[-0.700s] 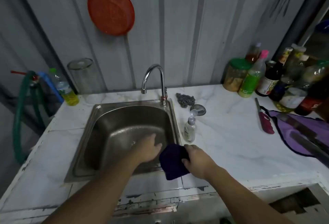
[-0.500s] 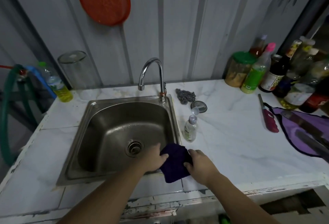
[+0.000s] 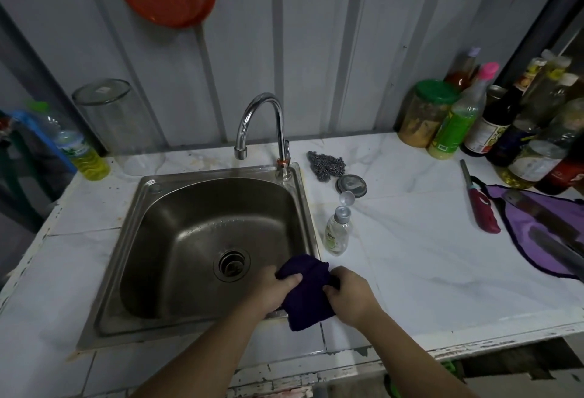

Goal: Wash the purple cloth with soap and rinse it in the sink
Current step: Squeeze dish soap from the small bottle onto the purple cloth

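A dark purple cloth (image 3: 308,295) hangs bunched over the front right corner of the steel sink (image 3: 151,258). My left hand (image 3: 273,291) grips its left side and my right hand (image 3: 350,295) grips its right side, both with curled fingers. A small clear soap bottle (image 3: 337,233) with its flip cap open stands on the counter just right of the sink rim, behind the cloth. The chrome tap (image 3: 262,126) arches over the back of the basin; no water runs from it. The drain (image 3: 231,265) lies open left of my left hand.
A steel scourer (image 3: 327,165) and a round metal lid (image 3: 351,183) lie behind the soap. A red lighter (image 3: 482,205) and a light purple cloth (image 3: 543,233) lie at the right, below several bottles and jars (image 3: 493,119). An upturned glass jar (image 3: 117,126) and a yellow bottle (image 3: 85,154) stand at the back left.
My left hand came out of the basin and took hold of the cloth's left side. Both hands now bunch the cloth between them at the sink's front right corner.
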{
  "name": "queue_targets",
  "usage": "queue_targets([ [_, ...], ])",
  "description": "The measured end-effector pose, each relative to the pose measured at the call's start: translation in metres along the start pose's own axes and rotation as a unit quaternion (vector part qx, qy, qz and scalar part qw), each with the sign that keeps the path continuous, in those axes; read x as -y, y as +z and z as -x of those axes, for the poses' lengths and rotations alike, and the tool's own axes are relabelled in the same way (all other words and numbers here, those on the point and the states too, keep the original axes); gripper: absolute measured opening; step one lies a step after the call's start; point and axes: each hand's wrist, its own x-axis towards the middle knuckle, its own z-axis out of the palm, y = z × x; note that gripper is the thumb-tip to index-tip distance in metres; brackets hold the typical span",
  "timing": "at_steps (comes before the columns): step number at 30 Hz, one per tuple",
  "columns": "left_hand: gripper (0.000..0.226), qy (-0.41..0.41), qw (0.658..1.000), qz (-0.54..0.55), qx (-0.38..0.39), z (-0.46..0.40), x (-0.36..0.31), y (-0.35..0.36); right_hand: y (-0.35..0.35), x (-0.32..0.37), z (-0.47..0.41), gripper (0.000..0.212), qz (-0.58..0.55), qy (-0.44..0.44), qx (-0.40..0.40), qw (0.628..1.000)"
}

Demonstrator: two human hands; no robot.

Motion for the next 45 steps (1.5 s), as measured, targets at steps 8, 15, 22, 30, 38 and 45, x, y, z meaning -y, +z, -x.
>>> queue_targets([
  [8,0.026,-0.022,0.945,0.324,-0.043,0.008,-0.020,0.000,0.003,0.022,-0.006,0.017,-0.125,0.002,-0.028,0.992],
  [15,0.023,-0.011,0.939,0.341,-0.049,0.000,-0.036,-0.017,-0.007,0.032,-0.009,0.026,-0.187,0.034,-0.069,0.979],
  [22,0.013,-0.024,0.892,0.451,-0.012,-0.009,-0.045,-0.032,-0.034,0.031,-0.018,0.057,-0.149,0.061,-0.213,0.964],
  [30,0.017,-0.034,0.854,0.520,-0.006,-0.013,-0.053,-0.045,-0.042,0.044,-0.051,0.036,-0.119,0.009,-0.187,0.975],
  [38,0.015,-0.014,0.873,0.487,-0.028,-0.014,-0.052,-0.061,-0.052,0.074,-0.058,0.036,-0.071,-0.054,-0.195,0.977],
  [45,0.044,0.081,0.932,0.321,-0.147,-0.010,-0.049,-0.076,-0.051,0.091,-0.059,0.026,0.141,-0.151,-0.198,0.958],
])
